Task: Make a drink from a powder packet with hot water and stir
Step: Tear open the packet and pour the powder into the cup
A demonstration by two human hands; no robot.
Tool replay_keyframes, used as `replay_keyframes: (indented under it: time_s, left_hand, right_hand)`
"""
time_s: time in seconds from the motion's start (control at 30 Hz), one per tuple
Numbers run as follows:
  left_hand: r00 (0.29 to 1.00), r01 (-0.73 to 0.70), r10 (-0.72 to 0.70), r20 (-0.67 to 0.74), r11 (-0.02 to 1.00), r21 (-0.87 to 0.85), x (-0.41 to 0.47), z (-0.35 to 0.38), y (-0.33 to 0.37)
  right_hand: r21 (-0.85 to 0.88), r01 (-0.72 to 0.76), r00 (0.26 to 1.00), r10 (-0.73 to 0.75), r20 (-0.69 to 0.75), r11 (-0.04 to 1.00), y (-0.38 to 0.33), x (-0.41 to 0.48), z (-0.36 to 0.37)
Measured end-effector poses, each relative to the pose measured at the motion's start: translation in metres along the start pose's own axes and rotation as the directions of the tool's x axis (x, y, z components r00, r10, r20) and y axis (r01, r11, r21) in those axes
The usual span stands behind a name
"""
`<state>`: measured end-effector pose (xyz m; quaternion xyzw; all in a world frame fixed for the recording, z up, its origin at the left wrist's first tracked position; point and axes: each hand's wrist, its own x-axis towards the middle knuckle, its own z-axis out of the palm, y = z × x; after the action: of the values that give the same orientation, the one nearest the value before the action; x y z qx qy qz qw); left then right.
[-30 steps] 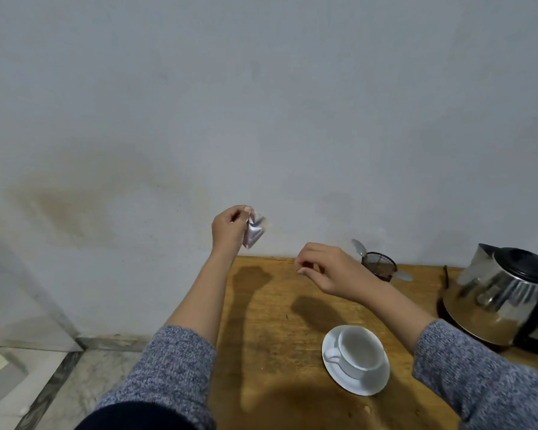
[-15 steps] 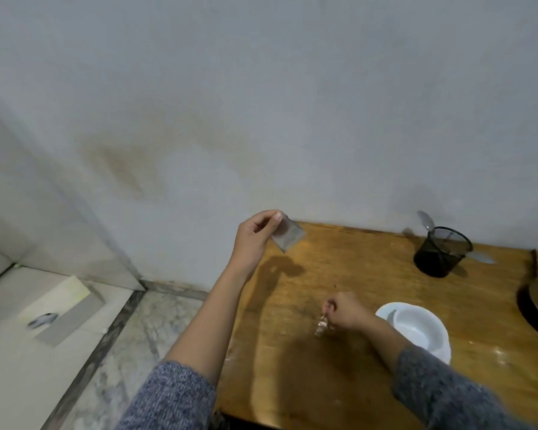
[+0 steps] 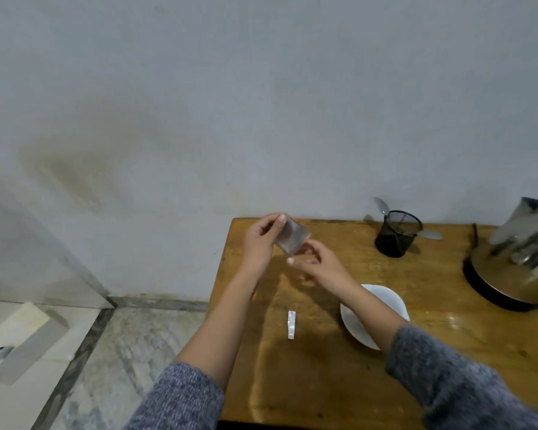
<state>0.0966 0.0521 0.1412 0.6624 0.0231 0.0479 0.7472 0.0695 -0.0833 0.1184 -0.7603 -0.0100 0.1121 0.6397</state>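
My left hand holds a silvery powder packet above the far left corner of the wooden table. My right hand touches the packet's lower edge with its fingertips. A small torn-off strip of the packet lies on the table in front of my hands. The white cup on its saucer stands to the right, largely hidden by my right forearm. A steel electric kettle on its black base sits at the far right.
A black mesh holder with two spoons stands at the back by the wall. The table's left edge drops to a marble floor. A pale box lies on the floor at far left.
My right hand let go of the torn strip, which now lies on the table, and rose to the packet in my left hand. The view swung back to the right.
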Motion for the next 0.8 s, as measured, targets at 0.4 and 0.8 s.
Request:
replay_keyframes:
  time_s: [0.4, 0.8]
  left_hand:
    - [0.968, 0.02, -0.037, 0.248, 0.997, 0.073, -0.025, 0.106, -0.022]
    - [0.711, -0.045, -0.276, 0.647, 0.9, 0.433, -0.027, 0.149, -0.036]
  right_hand:
    - [0.38, 0.128, 0.918, 0.035, -0.394, 0.916, 0.02, -0.05, -0.111]
    - [0.262, -0.14, 0.931, 0.217, -0.293, 0.955, 0.066, -0.084, -0.168]
